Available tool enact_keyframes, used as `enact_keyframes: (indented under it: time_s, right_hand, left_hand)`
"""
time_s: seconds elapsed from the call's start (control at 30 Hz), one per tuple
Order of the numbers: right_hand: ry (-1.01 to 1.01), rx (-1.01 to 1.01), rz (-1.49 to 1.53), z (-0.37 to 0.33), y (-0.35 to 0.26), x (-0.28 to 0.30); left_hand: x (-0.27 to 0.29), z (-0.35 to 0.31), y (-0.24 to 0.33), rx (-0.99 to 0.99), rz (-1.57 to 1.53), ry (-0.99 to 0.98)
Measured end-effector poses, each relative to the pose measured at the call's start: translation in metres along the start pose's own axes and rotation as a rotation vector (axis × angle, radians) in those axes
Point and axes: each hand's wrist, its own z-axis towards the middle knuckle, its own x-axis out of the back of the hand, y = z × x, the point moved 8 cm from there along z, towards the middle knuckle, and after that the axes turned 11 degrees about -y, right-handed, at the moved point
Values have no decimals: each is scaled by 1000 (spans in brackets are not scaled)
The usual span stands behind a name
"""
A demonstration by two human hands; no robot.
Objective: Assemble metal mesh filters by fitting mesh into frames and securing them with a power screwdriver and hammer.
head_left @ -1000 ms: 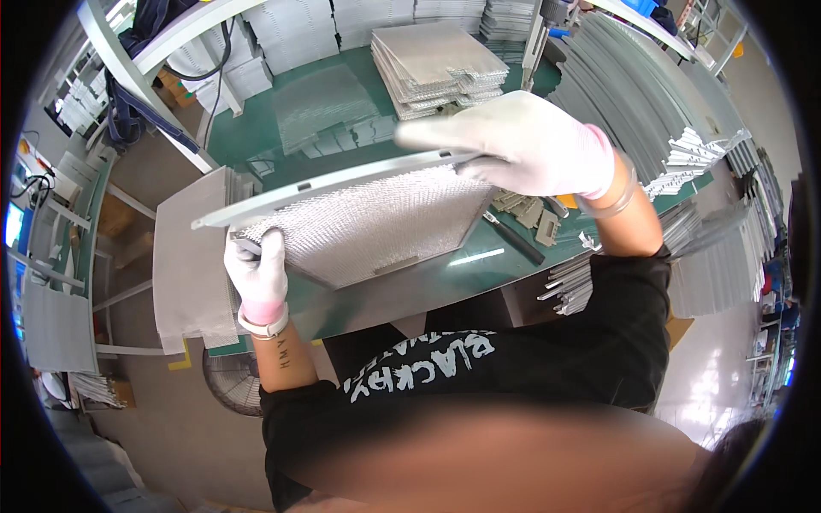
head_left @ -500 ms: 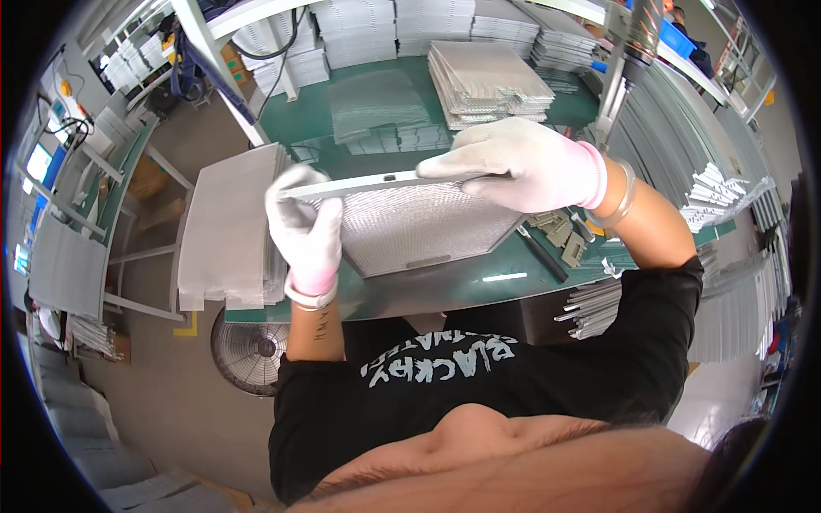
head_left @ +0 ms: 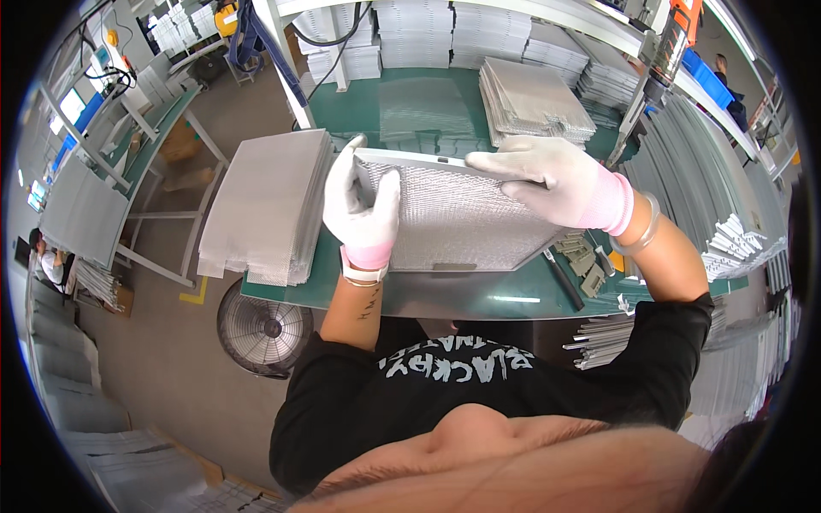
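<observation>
Bold, pale capital lettering (head_left: pixel 462 362) runs in two rows across the black T-shirt (head_left: pixel 513 400) by the green-topped desk's (head_left: pixel 410 301) near edge; small dark letters (head_left: pixel 369 303) mark the left forearm (head_left: pixel 349 318), below the gloved left hand (head_left: pixel 366 209).

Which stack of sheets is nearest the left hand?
The stack at the left end of the green table, close beside the left hand; the other stacks stand farther away.

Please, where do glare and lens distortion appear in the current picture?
Head view: a white glare streak lies on the green tabletop near its front edge; head view: the framed mesh panel glints; head view: fisheye distortion bows that edge, and black corners frame the picture.
</observation>
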Motion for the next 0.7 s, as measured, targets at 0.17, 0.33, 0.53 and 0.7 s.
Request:
enact_keyframes:
  time_s: [0.17, 0.33, 0.53, 0.7]
  right_hand:
    - [-2, -16, -17, 2, -1, 0]
    - [5, -3, -17, 2, -4, -2]
    - [-28, -35, -19, 1, -10, -6]
    - [-21, -48, -219, -4, -13, -4]
  left_hand:
    - [2, 1, -1, 17, 96, 27]
    - [8, 0, 2, -15, 192, 101]
    - [14, -6, -10, 42, 71, 79]
    - [5, 0, -19, 1, -240, -88]
